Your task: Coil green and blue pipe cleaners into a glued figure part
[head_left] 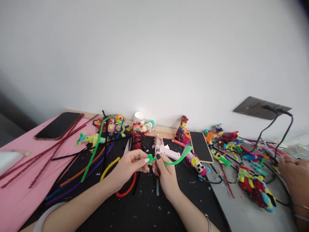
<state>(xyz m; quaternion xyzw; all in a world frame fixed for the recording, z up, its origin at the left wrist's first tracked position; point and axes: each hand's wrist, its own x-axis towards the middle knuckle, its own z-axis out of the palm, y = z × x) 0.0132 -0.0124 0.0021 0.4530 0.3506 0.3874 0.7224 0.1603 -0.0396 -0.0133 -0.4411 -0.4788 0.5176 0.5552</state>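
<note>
Between my hands is a bright green pipe cleaner (pixel 179 160), coiled into a small knot at its left end. My left hand (pixel 135 162) pinches the coiled end between thumb and fingertips. Just beside it, my right hand (pixel 164 170) grips the straight part, and the free tail curves up to the right. A pale pink glue gun (pixel 169 152) lies right behind my hands on the black mat (pixel 145 209). Partly hidden by my left hand are scissors (pixel 127 146) and a red bent pipe cleaner (pixel 127 190).
Phones lie at left (pixel 58 125) and right (pixel 201 146). Dark red pipe cleaners (pixel 50 151) spread over pink sheet (pixel 14 199). Several pipe-cleaner figures (pixel 196 164) stand or lie around, with a white paper cup (pixel 139 118) behind. Cables run from a wall socket (pixel 262 108). Another person's hand (pixel 295 177) is at right.
</note>
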